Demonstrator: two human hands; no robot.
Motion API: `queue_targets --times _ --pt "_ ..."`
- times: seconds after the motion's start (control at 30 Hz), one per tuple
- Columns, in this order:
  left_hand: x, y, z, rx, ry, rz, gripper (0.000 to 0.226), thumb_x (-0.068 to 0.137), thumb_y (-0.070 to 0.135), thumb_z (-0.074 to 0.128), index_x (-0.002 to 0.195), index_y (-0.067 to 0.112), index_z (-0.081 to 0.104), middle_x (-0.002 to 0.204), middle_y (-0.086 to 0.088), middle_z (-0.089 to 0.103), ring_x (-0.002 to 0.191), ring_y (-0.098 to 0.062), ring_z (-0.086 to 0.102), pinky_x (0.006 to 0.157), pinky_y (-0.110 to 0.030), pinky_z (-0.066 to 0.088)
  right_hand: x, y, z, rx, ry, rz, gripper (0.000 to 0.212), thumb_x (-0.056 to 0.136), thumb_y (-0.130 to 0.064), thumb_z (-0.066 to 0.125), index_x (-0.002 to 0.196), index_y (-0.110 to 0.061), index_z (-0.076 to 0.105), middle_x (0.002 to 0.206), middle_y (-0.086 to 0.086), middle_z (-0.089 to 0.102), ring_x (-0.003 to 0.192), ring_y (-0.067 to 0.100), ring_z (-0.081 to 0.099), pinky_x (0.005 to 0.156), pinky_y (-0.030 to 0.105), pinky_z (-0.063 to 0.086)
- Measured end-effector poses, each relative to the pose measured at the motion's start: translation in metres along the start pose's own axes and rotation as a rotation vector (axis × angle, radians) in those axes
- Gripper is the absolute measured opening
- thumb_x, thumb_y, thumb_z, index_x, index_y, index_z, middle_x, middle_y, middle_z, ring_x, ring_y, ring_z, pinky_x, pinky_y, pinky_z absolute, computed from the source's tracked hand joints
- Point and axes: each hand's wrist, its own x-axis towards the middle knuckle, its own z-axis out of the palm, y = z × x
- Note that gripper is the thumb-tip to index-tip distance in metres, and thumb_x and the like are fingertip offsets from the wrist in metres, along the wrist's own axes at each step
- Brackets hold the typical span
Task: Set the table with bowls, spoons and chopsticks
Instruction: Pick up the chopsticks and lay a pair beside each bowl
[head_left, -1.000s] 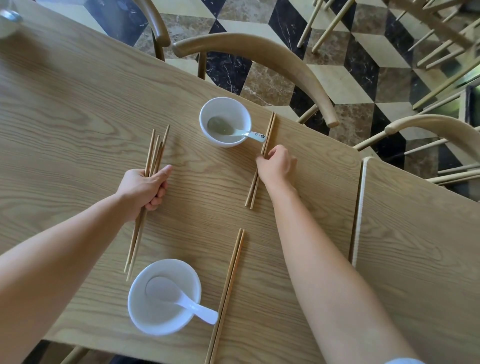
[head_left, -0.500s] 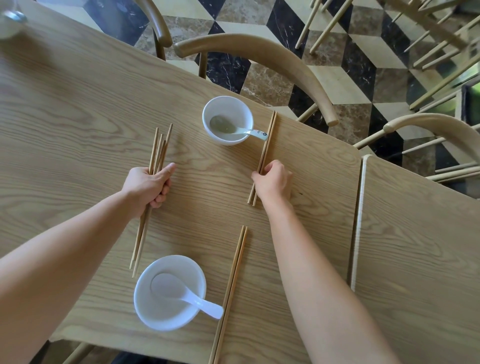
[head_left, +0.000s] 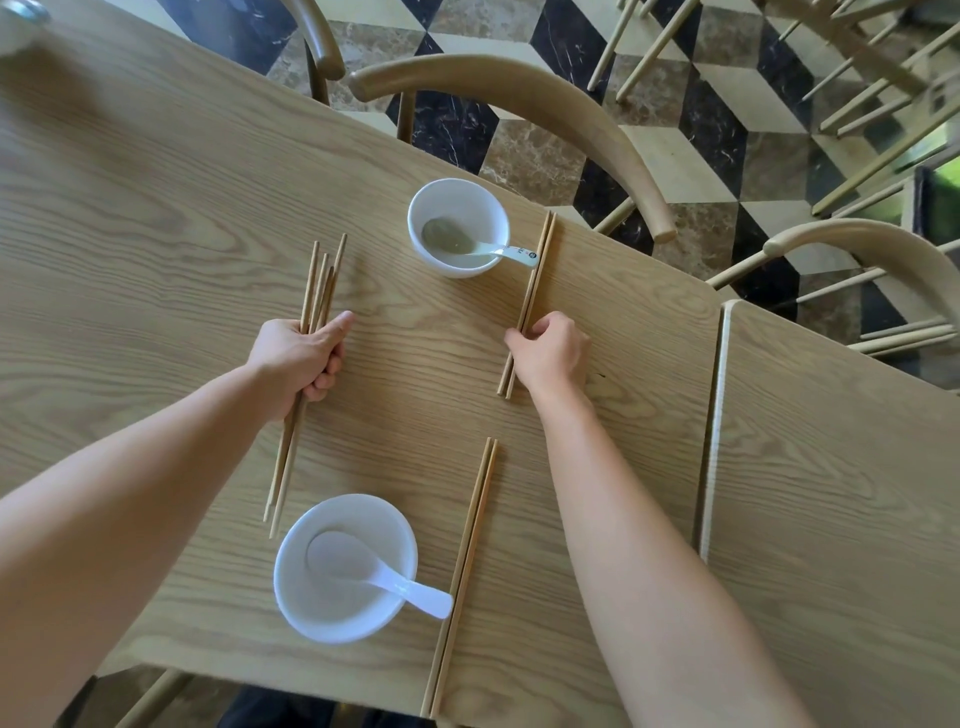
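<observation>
Chopsticks (head_left: 322, 286) in left hand (head_left: 298, 358), right hand (head_left: 550, 353)

I see the far bowl (head_left: 457, 226), white, close to the table's far edge. A pale spoon (head_left: 478, 247) lies in it, handle over the rim and reaching the far pair (head_left: 537, 275) of wooden chopsticks just to its right. My right hand (head_left: 550, 353) pinches that pair low down. The near bowl (head_left: 345, 569) sits by the near edge, its white spoon (head_left: 379, 574) pointing right at the near pair (head_left: 462, 571), which lies flat. My left hand (head_left: 298, 358) grips a loose bundle (head_left: 319, 286) of chopsticks further left.
</observation>
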Motion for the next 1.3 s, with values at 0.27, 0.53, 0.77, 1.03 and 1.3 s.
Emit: queue_targets --times 0.27,0.53,0.77,1.03,1.3 --pt "-0.022 0.002 -0.011 0.066 -0.001 -0.034 0.043 0.09 0.045 0.069 0.067 0.014 0.052 0.059 -0.003 0.048 0.032 -0.01 0.036 0.032 -0.015 0.026 -0.077 0.055 -0.044 -0.012 0.0 0.13 0.016 0.085 -0.027 0.061 0.092 -0.015 0.067 0.092 0.005 0.073 0.095 0.027 0.062 0.077 0.027 0.047" --pt "-0.129 0.029 -0.041 0.072 0.005 0.034 0.033 0.097 0.029 0.056 0.068 0.015 0.049 0.049 0.0 0.042 0.027 -0.006 0.028 0.035 -0.008 0.018 -0.208 0.095 -0.086 -0.046 -0.087 0.184 0.009 0.084 -0.028 0.062 0.083 -0.02 0.065 0.089 0.004 0.072 0.086 0.024 0.061 0.069 0.024 0.043" --pt "-0.292 -0.006 -0.035 -0.123 -0.25 0.017 0.029 0.102 0.017 0.038 0.079 0.008 0.053 0.063 -0.006 0.043 0.031 -0.008 0.03 0.033 -0.01 0.018 -0.338 0.101 -0.121 0.208 -0.194 0.084 0.012 0.081 -0.021 0.058 0.075 -0.015 0.067 0.069 0.001 0.069 0.054 0.018 0.066 0.06 0.033 0.061" --pt "-0.425 -0.106 -0.04 -0.351 -0.47 0.085 0.029 0.106 0.01 0.041 0.088 -0.001 0.061 0.08 -0.019 0.064 0.058 -0.024 0.069 0.05 -0.032 0.057 -0.48 0.104 -0.133 0.746 -0.646 0.016 0.022 0.093 -0.029 0.064 0.097 -0.007 0.063 0.074 0.006 0.064 0.052 0.016 0.056 0.047 0.028 0.05" --pt "-0.462 -0.123 -0.082 -0.36 -0.57 0.136 0.023 0.105 0.014 0.044 0.111 -0.004 0.057 0.122 -0.031 0.065 0.113 -0.043 0.064 0.104 -0.064 0.042 -0.546 0.085 -0.135 0.793 -0.72 -0.125 0.008 0.092 -0.006 0.063 0.085 -0.01 0.063 0.073 0.005 0.063 0.053 0.012 0.054 0.045 0.022 0.041"
